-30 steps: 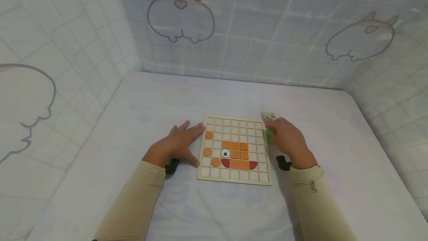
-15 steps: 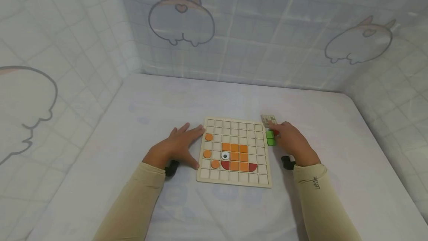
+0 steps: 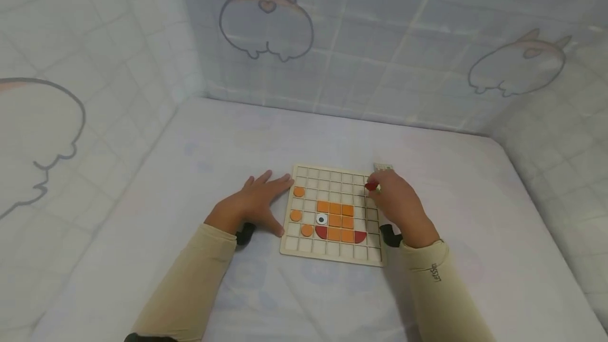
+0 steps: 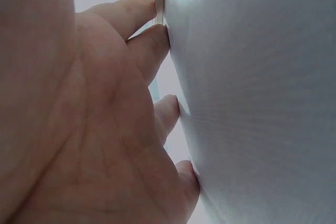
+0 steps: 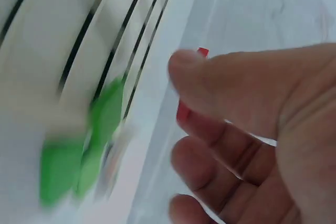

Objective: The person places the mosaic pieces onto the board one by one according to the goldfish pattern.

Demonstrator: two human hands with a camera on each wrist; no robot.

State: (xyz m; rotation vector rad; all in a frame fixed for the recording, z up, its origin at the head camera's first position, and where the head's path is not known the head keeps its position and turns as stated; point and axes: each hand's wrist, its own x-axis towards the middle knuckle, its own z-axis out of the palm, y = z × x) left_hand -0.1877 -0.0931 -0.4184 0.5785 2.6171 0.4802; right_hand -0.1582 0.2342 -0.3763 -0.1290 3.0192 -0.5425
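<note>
My left hand lies with fingers spread, index finger and thumb against the left edge of the wooden grid board. In the left wrist view its fingertips rest by that edge. My right hand is over the board's right edge, pinching a red tile between thumb and fingers. Part of that red tile shows past the thumb in the right wrist view. On the board sit several orange square tiles, three orange discs, an eye tile and two red rounded tiles.
Green tiles lie beside the board's right side, blurred in the right wrist view and hidden behind my hand in the head view. A small patterned card lies beyond my right hand. White cloth covers the table; printed curtains stand around it.
My right hand has picked up the red tile beside the green tiles and carried it left over the board's right edge. The left hand keeps its place on the board.
</note>
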